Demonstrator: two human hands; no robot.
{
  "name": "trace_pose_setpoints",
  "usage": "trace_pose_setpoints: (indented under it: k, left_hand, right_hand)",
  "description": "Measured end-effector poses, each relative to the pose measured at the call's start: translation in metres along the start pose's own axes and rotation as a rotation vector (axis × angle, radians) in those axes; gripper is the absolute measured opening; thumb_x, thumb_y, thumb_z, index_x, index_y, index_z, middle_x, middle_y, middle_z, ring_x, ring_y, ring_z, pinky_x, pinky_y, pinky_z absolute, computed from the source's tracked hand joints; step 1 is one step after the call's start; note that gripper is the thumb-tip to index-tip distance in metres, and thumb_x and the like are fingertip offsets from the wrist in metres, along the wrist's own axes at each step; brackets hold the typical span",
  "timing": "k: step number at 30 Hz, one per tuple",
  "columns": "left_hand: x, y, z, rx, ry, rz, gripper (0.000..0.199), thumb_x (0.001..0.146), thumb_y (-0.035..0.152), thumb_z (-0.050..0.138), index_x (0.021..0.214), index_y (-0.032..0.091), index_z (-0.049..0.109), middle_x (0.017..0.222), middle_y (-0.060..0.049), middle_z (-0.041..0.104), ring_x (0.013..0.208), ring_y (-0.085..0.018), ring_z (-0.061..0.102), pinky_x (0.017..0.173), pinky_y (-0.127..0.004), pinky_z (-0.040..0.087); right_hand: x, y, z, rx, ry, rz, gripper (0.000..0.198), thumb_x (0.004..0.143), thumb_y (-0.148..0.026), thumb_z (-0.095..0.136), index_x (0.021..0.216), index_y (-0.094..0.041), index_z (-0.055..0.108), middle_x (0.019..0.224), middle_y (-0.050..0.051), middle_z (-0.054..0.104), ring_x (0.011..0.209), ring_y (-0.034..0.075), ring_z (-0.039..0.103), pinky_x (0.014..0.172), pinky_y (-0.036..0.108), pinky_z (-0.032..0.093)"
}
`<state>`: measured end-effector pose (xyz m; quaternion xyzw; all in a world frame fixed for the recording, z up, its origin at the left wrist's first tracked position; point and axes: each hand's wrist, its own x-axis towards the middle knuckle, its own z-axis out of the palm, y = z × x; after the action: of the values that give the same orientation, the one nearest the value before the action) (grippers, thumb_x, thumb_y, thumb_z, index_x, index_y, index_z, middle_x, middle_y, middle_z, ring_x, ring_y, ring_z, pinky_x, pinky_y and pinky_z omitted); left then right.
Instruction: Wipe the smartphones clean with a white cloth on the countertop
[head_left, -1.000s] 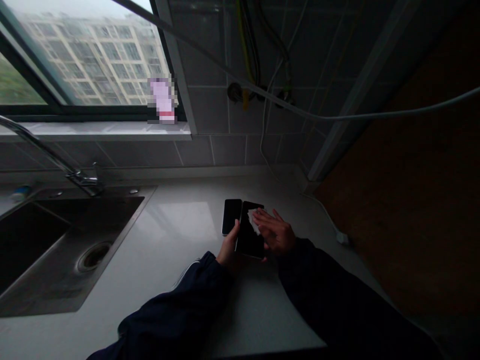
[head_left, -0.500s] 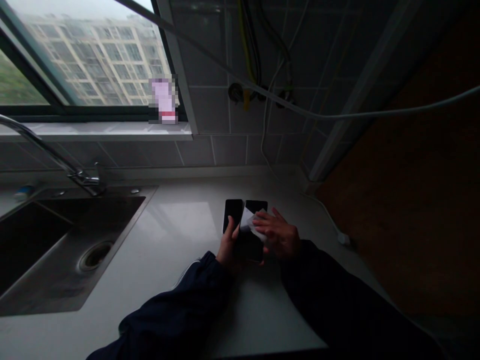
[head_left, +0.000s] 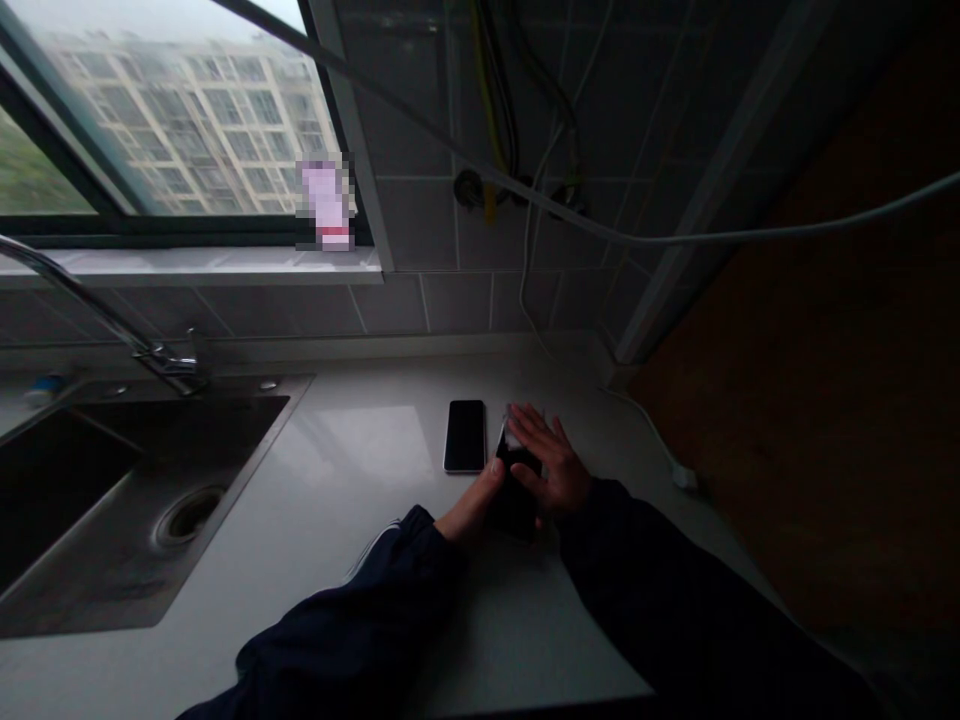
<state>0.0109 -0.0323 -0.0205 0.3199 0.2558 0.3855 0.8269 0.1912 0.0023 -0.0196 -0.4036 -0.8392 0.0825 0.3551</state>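
My left hand [head_left: 474, 502] is closed around the near left edge of a dark smartphone [head_left: 516, 510], its thumb along the side and the other fingers mostly hidden beneath. Over the upper half of that phone lies my right hand [head_left: 553, 462], fingers stretched out flat and thumb apart. Under its fingertips, at the phone's far end, shows a thin whitish sheet [head_left: 513, 432], perhaps a tissue; most of it is covered. A second smartphone [head_left: 465, 436], black screen up with a light rim, lies flat on the counter just left of the held one.
A steel sink [head_left: 225, 510] with a chrome faucet [head_left: 169, 365] is on the left. A white cable [head_left: 645, 240] hangs across the view. A white plug [head_left: 684, 477] lies near the counter's right edge. A blurred pink item [head_left: 328, 205] stands on the windowsill.
The held phone has shifted slightly right and nearer me, away from the lying phone. My left thumb has moved along. My right hand has flattened and reaches over the phone's far end.
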Motion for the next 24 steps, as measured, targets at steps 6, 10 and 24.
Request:
trace_pose_setpoints:
  k: [6,10,24]
  left_hand:
    - [-0.0001,0.0029,0.0072,0.203,-0.026,0.130,0.100,0.075,0.068,0.074,0.157,0.024,0.038,0.148,-0.016,0.054,0.134,-0.040,0.051,0.107,-0.050,0.046]
    - [0.0004,0.0012,0.0059,0.171,-0.008,0.151,0.090,0.082,0.061,0.072,0.157,0.023,0.039,0.151,-0.016,0.051,0.131,-0.038,0.054,0.105,-0.047,0.048]
    - [0.0001,-0.0008,0.0053,0.012,0.024,0.218,0.079,0.086,0.024,0.074,0.157,0.029,0.039,0.148,-0.006,0.057,0.149,-0.031,0.037,0.117,-0.041,0.040]
  right_hand:
    - [-0.0001,0.0004,0.0005,-0.053,-0.072,-0.022,0.068,0.099,-0.059,0.041,0.159,-0.027,0.032,0.165,0.011,0.032,0.155,0.032,0.025,0.120,0.069,0.012]
    - [0.0000,-0.0013,0.0024,-0.048,-0.052,0.004,0.061,0.102,-0.055,0.039,0.156,-0.028,0.037,0.162,0.011,0.037,0.153,0.030,0.029,0.120,0.069,0.013]
    - [0.0000,-0.0004,0.0022,-0.013,0.007,0.012,0.052,0.104,-0.050,0.038,0.151,-0.028,0.046,0.159,0.011,0.044,0.152,0.029,0.033,0.120,0.069,0.016]
